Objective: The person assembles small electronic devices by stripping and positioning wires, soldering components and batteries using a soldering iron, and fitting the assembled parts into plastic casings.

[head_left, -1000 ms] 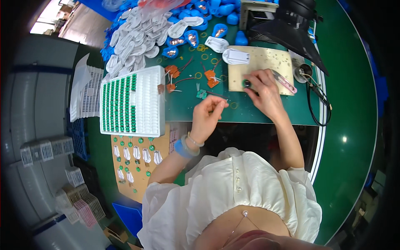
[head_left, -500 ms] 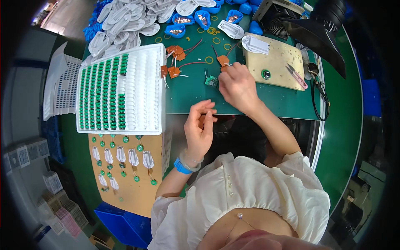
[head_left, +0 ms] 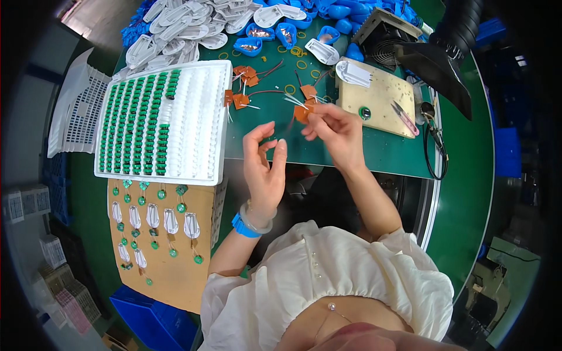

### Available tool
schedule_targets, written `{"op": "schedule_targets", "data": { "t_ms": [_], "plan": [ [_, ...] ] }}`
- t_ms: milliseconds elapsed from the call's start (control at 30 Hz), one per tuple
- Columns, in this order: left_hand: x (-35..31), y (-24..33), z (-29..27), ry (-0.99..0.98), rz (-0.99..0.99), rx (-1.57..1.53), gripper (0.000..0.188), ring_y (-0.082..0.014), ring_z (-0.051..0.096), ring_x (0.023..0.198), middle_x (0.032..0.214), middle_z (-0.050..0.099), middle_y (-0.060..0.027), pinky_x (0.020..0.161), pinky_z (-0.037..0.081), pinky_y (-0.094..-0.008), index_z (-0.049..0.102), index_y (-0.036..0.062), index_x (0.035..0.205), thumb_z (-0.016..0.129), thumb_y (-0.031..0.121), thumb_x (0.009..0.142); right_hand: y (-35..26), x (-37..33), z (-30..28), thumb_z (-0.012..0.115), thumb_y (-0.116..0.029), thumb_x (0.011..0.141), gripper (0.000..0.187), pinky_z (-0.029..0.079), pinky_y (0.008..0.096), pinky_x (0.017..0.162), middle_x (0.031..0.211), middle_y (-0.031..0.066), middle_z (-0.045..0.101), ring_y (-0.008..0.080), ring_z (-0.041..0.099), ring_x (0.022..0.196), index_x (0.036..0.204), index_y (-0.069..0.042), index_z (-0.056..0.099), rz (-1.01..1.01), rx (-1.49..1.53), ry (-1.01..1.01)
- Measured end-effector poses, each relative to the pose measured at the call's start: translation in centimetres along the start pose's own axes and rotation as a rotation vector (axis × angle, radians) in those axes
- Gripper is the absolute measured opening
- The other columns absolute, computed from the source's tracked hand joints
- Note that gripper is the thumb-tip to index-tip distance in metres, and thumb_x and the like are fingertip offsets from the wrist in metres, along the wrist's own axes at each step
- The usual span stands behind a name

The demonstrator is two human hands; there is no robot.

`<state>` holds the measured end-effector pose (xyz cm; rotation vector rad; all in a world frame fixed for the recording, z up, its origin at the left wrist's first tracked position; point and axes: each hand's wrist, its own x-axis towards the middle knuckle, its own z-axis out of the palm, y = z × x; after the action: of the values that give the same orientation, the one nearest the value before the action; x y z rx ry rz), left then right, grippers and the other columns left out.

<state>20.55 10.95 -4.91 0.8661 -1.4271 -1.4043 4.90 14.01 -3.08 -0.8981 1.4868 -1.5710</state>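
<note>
Between the thumb and fingers of my right hand (head_left: 339,134) is an orange square pad (head_left: 301,113) with thin white and red wires, lifted over the green tabletop (head_left: 269,117). My left hand (head_left: 262,169) hovers at the table's front edge, thumb and fingers apart, holding nothing I can make out. Another wired orange pad (head_left: 308,91) lies just beyond my right hand. More orange pads (head_left: 240,100) lie to the left, beside the white tray. The small green circuit board seen earlier does not show clearly now.
A white slotted tray (head_left: 225,126) holds rows of green parts at left, above a tan board (head_left: 158,281) with white casings. Right of my hands is a cream block (head_left: 380,96) bearing pink-handled tweezers (head_left: 405,118). White casings (head_left: 170,26) and blue shells (head_left: 250,47) crowd the back.
My right hand has drawn back toward me, lifting an orange pad off the table. My left hand has moved up and left, its fingers wider apart. The view has shifted slightly.
</note>
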Motion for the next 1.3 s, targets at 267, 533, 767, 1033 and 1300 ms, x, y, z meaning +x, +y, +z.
{"op": "schedule_targets", "data": {
  "t_ms": [267,533,767,1033,1300],
  "plan": [
    [1.2,1.1,2.0,-0.125,-0.156,-0.34,0.01,-0.0068,0.058,0.08,0.087,0.066,-0.0034,0.073,0.048,-0.0211,0.063,-0.0029,0.096,0.065,0.005,0.09,-0.9,-3.7,0.3,0.064,0.001,0.088,0.012,0.053,0.0234,0.065,0.085,0.0061,0.066,0.0102,0.063,0.072,0.099,0.004,0.063,-0.007,-0.03,0.007],
    [0.5,0.0,1.6,-0.148,-0.023,0.056,0.008,-0.0078,0.059,0.077,0.088,0.065,-0.0031,0.07,0.049,-0.0225,0.064,-0.0017,0.094,0.066,-0.001,0.086,-2.3,-2.2,-1.0,0.07,-0.001,0.075,0.006,0.044,0.0235,0.051,0.069,0.0048,0.061,0.0088,0.056,0.056,0.079,0.002,0.067,-0.314,-0.587,-0.023],
    [0.6,-0.2,2.1,-0.121,0.022,0.126,0.008,-0.0058,0.061,0.077,0.088,0.066,-0.0028,0.067,0.049,-0.0196,0.064,-0.0013,0.093,0.067,-0.003,0.086,-1.1,-2.2,-1.7,0.066,0.001,0.08,0.007,0.05,0.0227,0.057,0.075,0.0052,0.065,0.0075,0.061,0.065,0.085,0.005,0.068,-0.22,-0.453,-0.03],
    [0.5,1.9,1.7,-0.217,-0.212,-0.033,0.028,-0.0124,0.065,0.083,0.111,0.061,-0.0127,0.051,0.052,-0.0219,0.056,-0.0024,0.115,0.065,0.007,0.089,-0.1,-2.3,-2.8,0.062,0.002,0.087,0.007,0.053,0.0224,0.062,0.085,0.0072,0.068,0.0094,0.063,0.071,0.09,0.007,0.066,-0.009,-0.021,-0.005],
    [1.0,6.5,1.3,-0.079,0.363,0.727,0.035,-0.0251,0.061,0.103,0.117,0.06,-0.0148,0.092,0.047,-0.0345,0.059,-0.0016,0.114,0.071,0.006,0.082,-1.6,-2.6,-2.8,0.062,0.004,0.087,0.005,0.053,0.023,0.065,0.084,0.0097,0.067,0.0111,0.064,0.073,0.087,0.007,0.065,-0.262,-0.373,-0.003]
  ]
}}
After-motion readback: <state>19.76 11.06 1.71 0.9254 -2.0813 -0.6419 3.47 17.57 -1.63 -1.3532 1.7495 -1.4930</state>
